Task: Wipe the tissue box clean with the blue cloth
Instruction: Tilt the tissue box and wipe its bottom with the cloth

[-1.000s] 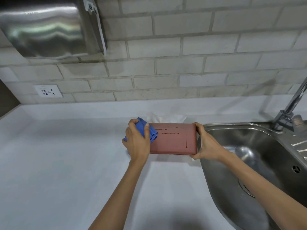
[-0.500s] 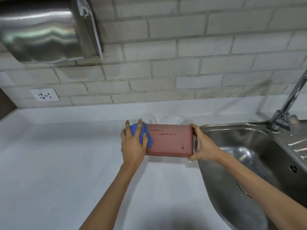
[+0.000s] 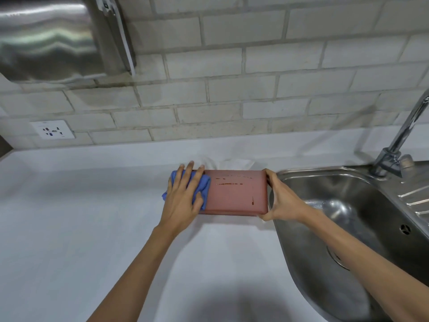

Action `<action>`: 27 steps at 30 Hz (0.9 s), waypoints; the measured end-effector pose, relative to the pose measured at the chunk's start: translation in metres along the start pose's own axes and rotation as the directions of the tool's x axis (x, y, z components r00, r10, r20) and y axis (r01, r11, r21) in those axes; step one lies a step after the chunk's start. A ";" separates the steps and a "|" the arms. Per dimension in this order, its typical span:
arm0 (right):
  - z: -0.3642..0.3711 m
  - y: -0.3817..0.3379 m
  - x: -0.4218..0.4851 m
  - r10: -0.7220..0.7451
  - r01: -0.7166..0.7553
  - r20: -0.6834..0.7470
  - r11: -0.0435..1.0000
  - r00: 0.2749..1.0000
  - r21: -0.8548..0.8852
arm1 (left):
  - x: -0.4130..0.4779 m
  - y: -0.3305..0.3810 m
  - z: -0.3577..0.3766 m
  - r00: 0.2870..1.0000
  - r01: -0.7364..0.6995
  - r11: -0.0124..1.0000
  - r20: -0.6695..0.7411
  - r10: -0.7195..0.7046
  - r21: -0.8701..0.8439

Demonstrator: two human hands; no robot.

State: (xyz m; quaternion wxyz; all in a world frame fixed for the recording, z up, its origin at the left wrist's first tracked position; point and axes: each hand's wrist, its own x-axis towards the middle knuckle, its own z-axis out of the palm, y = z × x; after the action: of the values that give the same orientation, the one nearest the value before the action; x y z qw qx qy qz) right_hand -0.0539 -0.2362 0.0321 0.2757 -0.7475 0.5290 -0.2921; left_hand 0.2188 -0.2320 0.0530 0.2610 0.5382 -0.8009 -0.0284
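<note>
**Cloth flattened on the box's left end, stains still ahead**

Head view: just below the centre of the frame, the pink tissue box (image 3: 236,194) lies on the white counter (image 3: 81,205), its right end close to the rim of the steel sink (image 3: 348,205). A white tissue (image 3: 234,163) shows behind its far edge. The left hand (image 3: 183,201) lies on the box's left end with fingers spread flat, pressing the blue cloth (image 3: 203,189) down on the top face. The right hand (image 3: 281,203) clamps the box's right end, thumb at the near corner and fingers over the far edge, steadying it.

A second ago the left hand had the cloth bunched in curled fingers against the box's left edge; half a second ago the fingers were opening over it. Now the palm is down and the cloth is spread under it, so the grip has turned from carrying to wiping.

Brown streaks (image 3: 229,183) and a drip (image 3: 252,201) sit on the top face, right of the cloth and untouched. By my reading, the wipe is only beginning and must sweep rightward across them.
</note>
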 end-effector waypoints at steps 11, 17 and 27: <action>0.000 0.002 0.002 0.017 -0.017 -0.003 1.000 1.000 0.008 | 0.018 0.036 0.027 0.869 0.467 0.881 -0.146 -0.473 -0.081; -0.001 0.003 0.003 0.016 -0.016 -0.011 1.000 1.000 0.020 | -0.016 0.020 0.033 0.990 -0.065 0.991 -0.116 0.079 0.120; 0.002 0.001 0.004 0.036 -0.036 -0.003 0.999 0.999 0.041 | 0.016 0.030 0.022 0.996 -0.031 0.998 -0.078 0.035 0.050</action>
State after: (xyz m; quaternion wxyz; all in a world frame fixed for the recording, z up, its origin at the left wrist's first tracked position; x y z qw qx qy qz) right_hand -0.0521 -0.2407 0.0307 0.2950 -0.7315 0.5367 -0.2995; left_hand 0.1790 -0.2383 0.0497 0.2798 0.5317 -0.7992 0.0168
